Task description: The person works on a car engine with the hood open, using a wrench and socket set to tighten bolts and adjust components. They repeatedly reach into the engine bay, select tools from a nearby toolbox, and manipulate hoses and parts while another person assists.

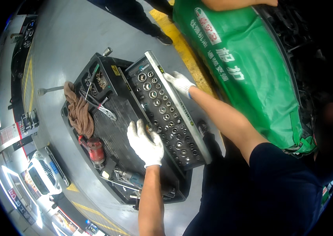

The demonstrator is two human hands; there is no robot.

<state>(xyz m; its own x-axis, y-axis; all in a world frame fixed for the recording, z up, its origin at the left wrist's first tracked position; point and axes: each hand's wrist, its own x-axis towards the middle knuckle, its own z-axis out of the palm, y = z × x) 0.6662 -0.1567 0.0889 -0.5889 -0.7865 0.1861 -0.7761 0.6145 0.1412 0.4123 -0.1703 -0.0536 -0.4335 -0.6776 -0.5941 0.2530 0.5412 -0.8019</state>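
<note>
A pulled-out tool drawer (189, 117) holds rows of chrome sockets (166, 117) in a dark tray. My right hand (179, 83), in a white knit glove, has its fingers hooked on the drawer's front edge toward the far end. Over the black top of the tool cart (125, 131) is my left hand (146, 143), also gloved. Its fingers are stretched out, nothing is in them, and they are near the drawer's inner side. A pair of pliers (106, 111) lies on the cart top, beyond my left hand.
On the cart's left side lie a brown rag (80, 114), a red power tool (95, 152) and a teal-and-black tool (133, 177). A long-handled bar (50, 90) juts past the cart. To the right, a green cover (249, 78) drapes a vehicle. Another person's leg (139, 17) stands at the top.
</note>
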